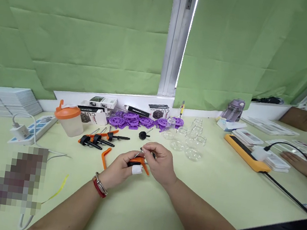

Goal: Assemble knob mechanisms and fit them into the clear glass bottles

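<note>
My left hand [119,169], with a white wrap on its thumb, is closed around an orange and black plastic part [138,160]. My right hand [162,164] pinches at the end of a thin metal rod [137,153] that rises from this part. Its fingertips hide the rod's tip, and a small dark piece shows beside them. Near my left hand lies a loose bent orange piece [104,157]. Beyond both hands rests a black knob-like part [143,135] with a metal rod. Several orange and black assemblies [97,140] with rods lie to the left.
Purple plastic wheels [132,120] and cup holder boxes [93,116] line the back. Clear rounded vessels [193,154] stand right of centre. An orange-lidded cup [69,121] and a power strip [34,129] are left; an orange power strip [246,153] and another person's hand [296,162] are right.
</note>
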`<move>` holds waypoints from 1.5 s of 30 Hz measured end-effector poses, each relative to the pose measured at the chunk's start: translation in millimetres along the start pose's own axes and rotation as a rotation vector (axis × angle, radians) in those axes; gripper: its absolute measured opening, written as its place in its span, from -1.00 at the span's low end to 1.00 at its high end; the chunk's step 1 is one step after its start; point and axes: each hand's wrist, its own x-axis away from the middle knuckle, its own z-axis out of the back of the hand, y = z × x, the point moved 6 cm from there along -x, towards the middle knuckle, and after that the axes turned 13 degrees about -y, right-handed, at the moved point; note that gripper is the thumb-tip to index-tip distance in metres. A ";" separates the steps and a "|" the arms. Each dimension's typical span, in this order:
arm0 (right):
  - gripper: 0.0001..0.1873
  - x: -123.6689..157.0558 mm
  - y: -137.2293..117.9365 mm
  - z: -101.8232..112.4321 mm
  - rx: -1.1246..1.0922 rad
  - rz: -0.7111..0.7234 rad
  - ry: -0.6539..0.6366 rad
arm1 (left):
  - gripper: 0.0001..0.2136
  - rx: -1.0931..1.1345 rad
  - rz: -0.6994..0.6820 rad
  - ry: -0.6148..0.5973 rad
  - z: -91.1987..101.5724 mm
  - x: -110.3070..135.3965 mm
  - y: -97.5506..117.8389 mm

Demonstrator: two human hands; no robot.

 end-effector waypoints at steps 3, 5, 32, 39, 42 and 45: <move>-0.90 0.4 2.5 -3.7 0.005 -0.024 -0.019 | -0.66 0.011 0.001 -0.027 -0.8 0.5 2.4; -0.91 -0.1 3.4 -6.3 0.025 -0.061 -0.047 | -0.69 0.023 0.004 -0.049 -1.5 1.0 3.1; -0.60 3.4 -2.4 -30.7 0.614 -0.005 -0.713 | -0.72 0.227 0.097 0.042 11.6 3.5 -10.1; -0.71 2.1 -14.6 -21.7 0.704 0.088 -0.292 | -0.66 0.499 0.037 0.349 35.5 11.4 -11.5; -0.68 7.7 9.8 -31.8 0.501 -0.172 -0.342 | -0.67 0.622 -0.024 0.472 43.3 14.8 -10.7; -0.71 18.3 37.5 -53.9 0.086 -0.415 -0.475 | -0.68 0.696 -0.052 0.494 40.2 13.8 -10.7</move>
